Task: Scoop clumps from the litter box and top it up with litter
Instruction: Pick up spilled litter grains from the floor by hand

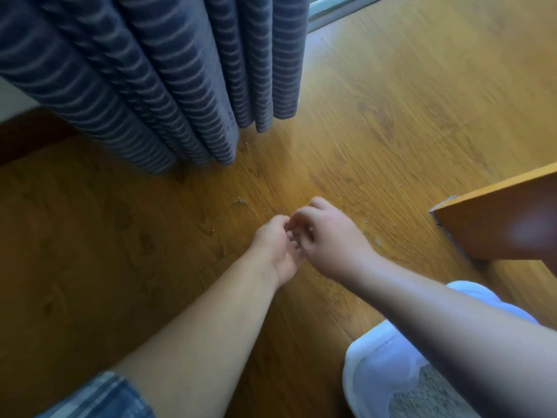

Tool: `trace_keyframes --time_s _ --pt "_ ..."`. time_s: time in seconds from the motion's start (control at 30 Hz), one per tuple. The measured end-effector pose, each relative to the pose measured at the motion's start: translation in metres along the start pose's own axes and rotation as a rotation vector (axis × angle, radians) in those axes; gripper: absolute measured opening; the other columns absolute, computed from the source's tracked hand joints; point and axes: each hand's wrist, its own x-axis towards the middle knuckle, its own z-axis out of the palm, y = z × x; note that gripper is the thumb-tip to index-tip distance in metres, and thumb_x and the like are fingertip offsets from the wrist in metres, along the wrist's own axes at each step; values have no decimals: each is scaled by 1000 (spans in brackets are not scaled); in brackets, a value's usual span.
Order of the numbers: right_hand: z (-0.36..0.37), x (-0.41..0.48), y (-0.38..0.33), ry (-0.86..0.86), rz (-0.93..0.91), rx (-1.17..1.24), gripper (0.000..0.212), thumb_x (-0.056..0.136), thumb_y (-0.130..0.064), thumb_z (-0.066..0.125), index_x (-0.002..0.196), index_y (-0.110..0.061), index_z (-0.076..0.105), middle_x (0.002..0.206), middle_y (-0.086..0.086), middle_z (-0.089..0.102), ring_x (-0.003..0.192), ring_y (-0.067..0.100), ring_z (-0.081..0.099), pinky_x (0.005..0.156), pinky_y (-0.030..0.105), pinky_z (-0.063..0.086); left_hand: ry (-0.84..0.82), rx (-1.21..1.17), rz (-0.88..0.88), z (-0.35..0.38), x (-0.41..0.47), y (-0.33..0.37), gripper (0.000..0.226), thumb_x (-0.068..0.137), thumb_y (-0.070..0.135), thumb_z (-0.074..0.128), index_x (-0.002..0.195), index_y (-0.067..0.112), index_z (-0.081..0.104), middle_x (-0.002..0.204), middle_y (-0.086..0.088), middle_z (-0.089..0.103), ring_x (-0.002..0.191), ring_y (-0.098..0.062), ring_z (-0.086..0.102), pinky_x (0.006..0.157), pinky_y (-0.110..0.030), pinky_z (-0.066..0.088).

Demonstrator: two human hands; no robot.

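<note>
Litter box (370,375) lies low at the right, only partly in view, with grey litter (428,396) inside. From the left, a striped curtain (135,86) hangs down to the wooden floor (391,116), and stray grains (239,201) lie near it. At the centre the left hand (275,245), fingers curled, meets the right hand (325,236), also curled. Their fingertips touch, but I cannot tell if they pinch something. The box is back toward the person and to the right of both hands, under the right forearm, so I judge the right hand nearer. Too little of the box shows to tell its long axis or facing.
</note>
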Motion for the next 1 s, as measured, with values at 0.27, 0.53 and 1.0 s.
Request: trace_keyframes --time_s 0.27,0.53,1.0 --pt "-82 -48 -47 97 144 -95 31 90 -21 52 118 -18 63 120 4 60 114 29 52 95 43 46 98 -22 -39 32 -121 26 26 94 11 32 74 12 48 67 -3 43 57 -14 39 54 -25 33" --pt "-247 -161 -186 85 221 -262 54 90 -30 56 142 -14 49 146 9 47 137 30 38 107 48 39 19 -85 -47 95 -372 88 24 95 10 36 77 11 51 70 -5 47 61 -16 44 59 -26 38" --pt "-596 -385 -487 188 145 -265 60 99 -40 41 156 -27 27 164 1 22 152 20 10 121 42 16 -288 -99 138 227 -840 180 22 98 14 43 84 8 60 75 -6 57 64 -18 56 58 -29 50"
